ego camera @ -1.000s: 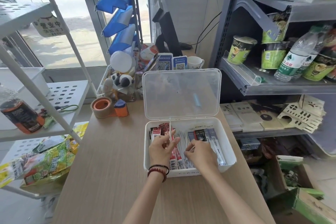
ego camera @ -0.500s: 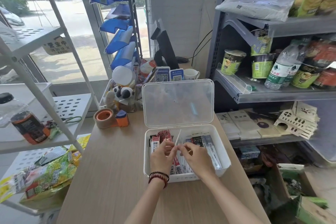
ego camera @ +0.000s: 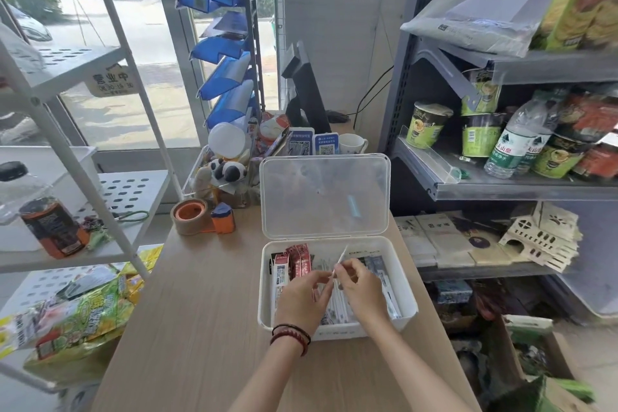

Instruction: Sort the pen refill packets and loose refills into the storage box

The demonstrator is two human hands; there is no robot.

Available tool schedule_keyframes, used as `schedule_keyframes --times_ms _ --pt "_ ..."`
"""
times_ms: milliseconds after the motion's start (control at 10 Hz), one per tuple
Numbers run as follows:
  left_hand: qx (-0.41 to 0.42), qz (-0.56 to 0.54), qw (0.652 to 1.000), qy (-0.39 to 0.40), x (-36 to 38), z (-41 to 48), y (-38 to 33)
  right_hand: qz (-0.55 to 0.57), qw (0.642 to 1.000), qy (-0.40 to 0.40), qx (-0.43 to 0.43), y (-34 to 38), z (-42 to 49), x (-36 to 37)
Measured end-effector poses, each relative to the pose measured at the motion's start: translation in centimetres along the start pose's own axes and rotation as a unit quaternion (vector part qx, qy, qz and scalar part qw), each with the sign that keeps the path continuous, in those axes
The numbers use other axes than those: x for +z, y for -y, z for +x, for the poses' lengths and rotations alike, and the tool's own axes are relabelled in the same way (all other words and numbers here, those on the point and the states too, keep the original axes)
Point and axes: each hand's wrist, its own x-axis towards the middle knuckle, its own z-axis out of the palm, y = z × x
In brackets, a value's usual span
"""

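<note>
We see the white storage box [ego camera: 406, 281] on the wooden counter [ego camera: 200, 311], clear lid [ego camera: 324, 196] upright. Red refill packets [ego camera: 300, 264] at its far left, white loose refills [ego camera: 336, 306] mid-box. Left hand [ego camera: 301, 299] and right hand [ego camera: 361, 291] both pinch one thin refill [ego camera: 340, 259] above the box.

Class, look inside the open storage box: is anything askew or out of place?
One loose refill sticks up at a slant, pinched between the left hand and right hand, while the packets in the storage box lie flat. Nothing looks spilled or damaged.
</note>
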Motion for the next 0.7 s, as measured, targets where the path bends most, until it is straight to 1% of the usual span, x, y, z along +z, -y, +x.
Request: schedule_keyframes --times_ms 100,200,300,400,500,600,700 --pt "0.009 0.106 0.994 -0.002 -0.2 -0.1 -0.6 -0.016 0.999 -0.014 0.030 -0.2 0.7 0.3" --pt "-0.016 0.182 0.983 -0.021 -0.1 -0.2 -1.0 -0.106 0.993 -0.006 0.045 -0.5 1.1 0.7" --pt "0.006 0.210 0.975 -0.072 0.5 -0.4 -0.8 -0.210 0.976 -0.017 0.051 -1.1 1.0 1.2" --pt "0.022 0.239 0.969 -0.064 0.7 -0.3 -0.7 -0.262 0.963 -0.014 0.057 -1.1 1.0 1.4" --pt "0.040 0.254 0.964 -0.064 0.6 -0.6 -0.8 -0.254 0.965 0.008 0.062 -1.5 1.0 1.8" --pt "0.044 0.215 0.973 -0.064 0.5 -0.1 -0.8 -0.254 0.966 0.009 0.057 -1.4 0.9 1.8" --pt "0.072 0.174 0.979 -0.073 0.1 -0.7 -0.4 -0.161 0.987 -0.009 0.013 -0.8 0.5 1.2"
